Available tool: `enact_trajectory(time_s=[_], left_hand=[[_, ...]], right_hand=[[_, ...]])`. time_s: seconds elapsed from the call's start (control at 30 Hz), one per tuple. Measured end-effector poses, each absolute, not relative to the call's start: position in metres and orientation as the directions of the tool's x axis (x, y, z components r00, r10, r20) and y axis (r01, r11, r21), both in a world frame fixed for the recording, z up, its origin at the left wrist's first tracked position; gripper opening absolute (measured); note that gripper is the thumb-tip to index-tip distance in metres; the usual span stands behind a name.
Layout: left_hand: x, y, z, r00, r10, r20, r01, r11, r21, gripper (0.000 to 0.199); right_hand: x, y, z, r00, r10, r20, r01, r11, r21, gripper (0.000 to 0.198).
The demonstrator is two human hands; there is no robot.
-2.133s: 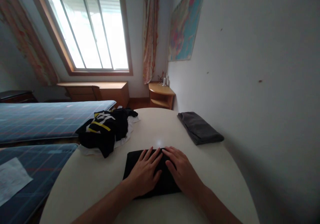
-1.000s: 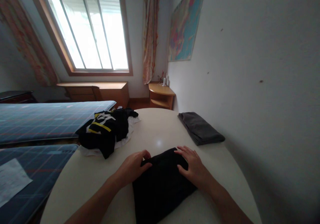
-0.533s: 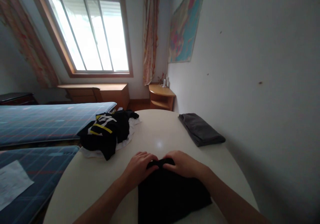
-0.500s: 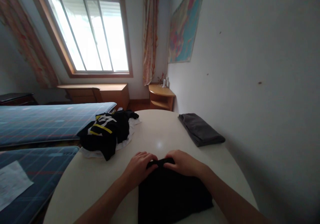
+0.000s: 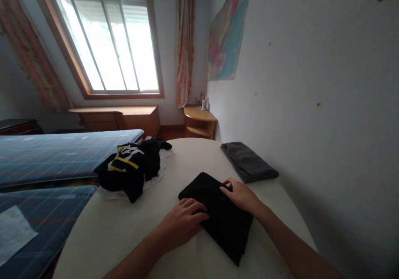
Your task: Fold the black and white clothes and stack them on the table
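Note:
A folded black garment (image 5: 220, 210) lies slantwise on the table in front of me, in a flat, roughly rectangular packet. My left hand (image 5: 187, 221) grips its left edge, with fingers and thumb curled at the cloth. On the opposite side, my right hand (image 5: 240, 194) pinches the right edge, thumb on top and the other fingers partly hidden. What kind of garment it is cannot be told from its folds.
A folded dark grey cloth (image 5: 249, 162) lies at the table's right edge near the wall. To the left is a crumpled heap of black and white clothes (image 5: 134, 167). The round white table (image 5: 124, 233) stands beside mattresses (image 5: 62, 156) with blue plaid covers.
The black garment has gone from a wider piece pinched at its far edge to a smaller, slanted packet farther forward. My hands have moved apart to its two sides.

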State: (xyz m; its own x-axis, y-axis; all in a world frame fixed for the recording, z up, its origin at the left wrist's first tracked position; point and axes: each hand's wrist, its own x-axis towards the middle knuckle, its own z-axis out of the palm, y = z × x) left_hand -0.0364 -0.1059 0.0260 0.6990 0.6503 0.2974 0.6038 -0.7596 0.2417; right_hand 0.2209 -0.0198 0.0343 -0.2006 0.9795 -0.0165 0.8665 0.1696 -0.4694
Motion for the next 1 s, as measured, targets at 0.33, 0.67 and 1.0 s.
enact_trajectory(time_s=[0.33, 0.67, 1.0], left_hand=[[-0.027, -0.122, 0.043, 0.22, 0.976, 0.0, 0.888, -0.2, 0.413, 0.017], [-0.021, -0.108, 0.023, 0.2, 0.943, -0.265, 0.141, 0.24, 0.96, 0.059], [-0.009, -0.085, 0.02, 0.163, 0.981, -0.105, 0.043, 0.099, 0.994, 0.063]], right_hand=[[0.212, -0.059, 0.031, -0.173, 0.984, 0.032, 0.921, 0.173, -0.349, 0.064], [0.225, -0.054, 0.021, -0.212, 0.977, 0.006, 0.699, 0.156, -0.698, 0.058], [0.219, -0.06, 0.012, -0.209, 0.971, 0.117, 0.486, 0.207, -0.849, 0.067]])
